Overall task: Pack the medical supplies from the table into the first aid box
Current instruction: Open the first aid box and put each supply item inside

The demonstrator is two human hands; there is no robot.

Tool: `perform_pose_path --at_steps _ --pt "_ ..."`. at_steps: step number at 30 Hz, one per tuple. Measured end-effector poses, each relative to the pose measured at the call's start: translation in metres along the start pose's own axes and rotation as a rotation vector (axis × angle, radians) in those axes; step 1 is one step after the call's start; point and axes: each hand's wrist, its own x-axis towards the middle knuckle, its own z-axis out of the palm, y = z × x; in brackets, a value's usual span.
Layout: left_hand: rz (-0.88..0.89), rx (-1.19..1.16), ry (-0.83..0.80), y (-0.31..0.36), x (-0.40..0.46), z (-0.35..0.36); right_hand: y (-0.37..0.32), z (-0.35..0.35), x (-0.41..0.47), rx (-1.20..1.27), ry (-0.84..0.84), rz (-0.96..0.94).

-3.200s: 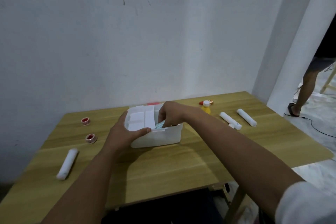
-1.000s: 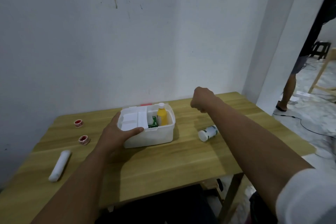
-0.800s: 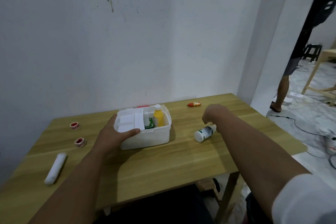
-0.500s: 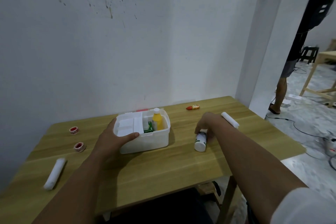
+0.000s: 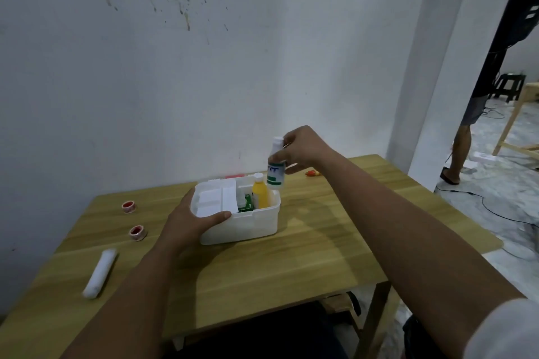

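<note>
A white first aid box (image 5: 248, 226) stands open in the middle of the wooden table (image 5: 291, 265). Inside it are a yellow bottle (image 5: 260, 195), a green packet (image 5: 247, 203) and a white divider tray. My left hand (image 5: 189, 223) grips the box's near left rim. My right hand (image 5: 300, 151) holds a white bottle with a green label (image 5: 276, 169) upright just above the box's right end, beside the yellow bottle.
Two red-and-white tape rolls (image 5: 127, 207) (image 5: 137, 232) and a white bandage roll (image 5: 99, 272) lie at the table's left. A small red-orange item (image 5: 312, 173) lies behind my right arm. Another person's legs (image 5: 458, 151) stand in the doorway at right.
My right hand picked the white bottle up from the table at the right of the box and carried it left and upward to above the box. The left hand stayed on the box.
</note>
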Motion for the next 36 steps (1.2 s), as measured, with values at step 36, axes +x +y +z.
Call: perform_pose_path --at_steps 36 --pt "0.033 -0.093 0.054 -0.012 0.018 0.008 0.173 0.016 0.120 -1.180 -0.008 0.145"
